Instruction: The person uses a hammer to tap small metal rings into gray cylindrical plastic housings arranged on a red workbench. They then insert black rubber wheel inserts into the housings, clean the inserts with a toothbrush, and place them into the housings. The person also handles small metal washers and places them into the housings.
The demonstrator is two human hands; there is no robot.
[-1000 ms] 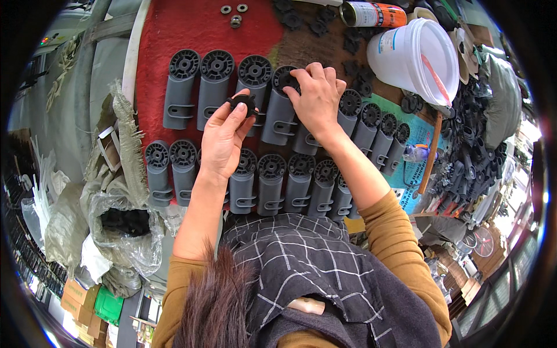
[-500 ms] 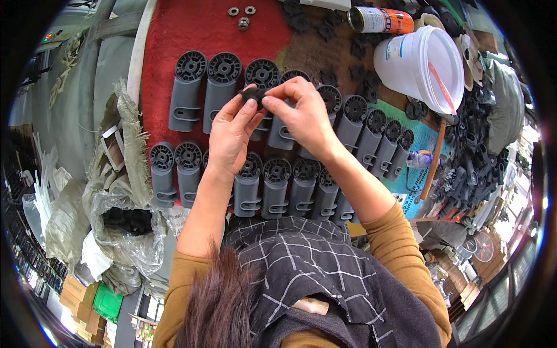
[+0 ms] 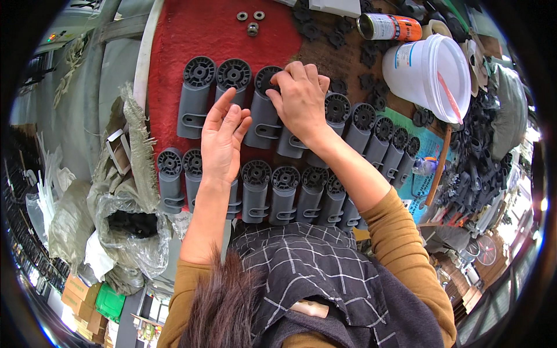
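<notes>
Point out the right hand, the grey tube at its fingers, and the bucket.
Right hand (image 3: 301, 104): head view, on the back of the hand.
Grey tube (image 3: 263, 113): head view, on its side wall.
Bucket (image 3: 408, 74): head view, on its white outer wall.

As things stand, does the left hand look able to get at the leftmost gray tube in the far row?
Probably yes: the left hand looks open and empty, just to the right of that gray tube, and nothing visible blocks the way between them.
</notes>
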